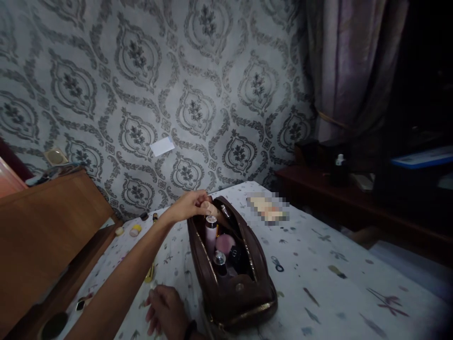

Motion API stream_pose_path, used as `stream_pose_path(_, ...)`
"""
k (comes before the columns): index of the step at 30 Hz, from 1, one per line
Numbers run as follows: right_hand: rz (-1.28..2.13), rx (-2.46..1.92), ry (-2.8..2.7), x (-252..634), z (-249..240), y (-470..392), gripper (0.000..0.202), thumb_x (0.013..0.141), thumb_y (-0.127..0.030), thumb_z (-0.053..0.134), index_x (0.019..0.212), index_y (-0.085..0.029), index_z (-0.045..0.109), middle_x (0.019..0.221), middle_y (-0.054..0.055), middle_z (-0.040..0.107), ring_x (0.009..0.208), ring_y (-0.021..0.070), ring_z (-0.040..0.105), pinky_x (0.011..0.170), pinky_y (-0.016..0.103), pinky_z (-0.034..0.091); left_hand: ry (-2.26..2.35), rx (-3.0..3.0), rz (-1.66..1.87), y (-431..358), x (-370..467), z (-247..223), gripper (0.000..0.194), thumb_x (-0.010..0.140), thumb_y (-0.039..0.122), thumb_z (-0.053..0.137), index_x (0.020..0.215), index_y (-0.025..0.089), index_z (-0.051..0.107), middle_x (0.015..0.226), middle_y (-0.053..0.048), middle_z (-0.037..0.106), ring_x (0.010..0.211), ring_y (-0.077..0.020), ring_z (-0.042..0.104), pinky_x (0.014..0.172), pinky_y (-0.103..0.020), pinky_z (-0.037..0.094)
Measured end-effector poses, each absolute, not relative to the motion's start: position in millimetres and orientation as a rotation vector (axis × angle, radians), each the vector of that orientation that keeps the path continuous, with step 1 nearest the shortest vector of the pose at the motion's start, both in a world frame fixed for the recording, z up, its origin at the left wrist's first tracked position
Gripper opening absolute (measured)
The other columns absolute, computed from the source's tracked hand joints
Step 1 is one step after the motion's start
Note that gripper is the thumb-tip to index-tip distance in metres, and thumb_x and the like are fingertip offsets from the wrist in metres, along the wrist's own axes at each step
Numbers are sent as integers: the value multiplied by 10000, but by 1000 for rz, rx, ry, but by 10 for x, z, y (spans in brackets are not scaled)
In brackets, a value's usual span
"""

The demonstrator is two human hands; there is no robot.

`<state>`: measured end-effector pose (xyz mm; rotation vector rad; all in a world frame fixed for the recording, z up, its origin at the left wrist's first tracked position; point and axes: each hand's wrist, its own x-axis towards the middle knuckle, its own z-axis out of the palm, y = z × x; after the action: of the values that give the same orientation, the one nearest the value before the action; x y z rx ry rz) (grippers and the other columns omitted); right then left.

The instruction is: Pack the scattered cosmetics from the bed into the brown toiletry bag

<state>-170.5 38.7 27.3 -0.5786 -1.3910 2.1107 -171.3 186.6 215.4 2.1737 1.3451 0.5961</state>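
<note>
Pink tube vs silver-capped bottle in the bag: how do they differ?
The pink tube has a pale body, the silver-capped bottle a dark one. The tube's top looks flat, the bottle's cap rounded. More of the tube shows than of the bottle. Both sit in the open brown bag.

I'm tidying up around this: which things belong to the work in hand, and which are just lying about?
In the work:
- brown bag
- pink tube inside it
- beige item at the left hand

Apparently just lying about:
- pixelated item on the sheet
- blue-edged object, far right
</note>
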Motion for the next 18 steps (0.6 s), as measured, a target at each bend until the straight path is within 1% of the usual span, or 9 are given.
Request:
stream_pose_path(5,2118,-542,-1375,-1690,266,390,639,708,-809,496,736,-170,511,517,-57,502,338,51,437,332,190,234,1327,2210,553,1834,-1716,2197,230,709,286,696,835,173,539,724,46,550,702,-120,520,644,-231,403)
stream_pose_path(10,2124,-556,-1364,-1673,290,383,595,747,-763,513,724,-168,510,507,-66,496,331,42,433,331,182,223,1366,2256,515,1852,-1726,2212,230,715,291,687,870,168,568,719,45,544,712,-125,514,674,-244,400)
stream_pose_path(14,2122,-571,-1355,-1659,319,374,587,746,-753,510,729,-166,515,514,-62,500,333,44,433,329,189,218,1321,2213,492,1852,-1707,2216,228,704,284,698,822,170,541,690,57,503,676,-112,484,636,-234,376)
stream_pose_path(18,2131,-573,-1349,-1646,331,367,569,759,-733,510,739,-164,521,517,-64,498,340,45,433,341,194,219,1287,2131,457,1838,-1706,2219,268,677,287,715,804,176,507,679,68,472,644,-100,463,611,-229,362)
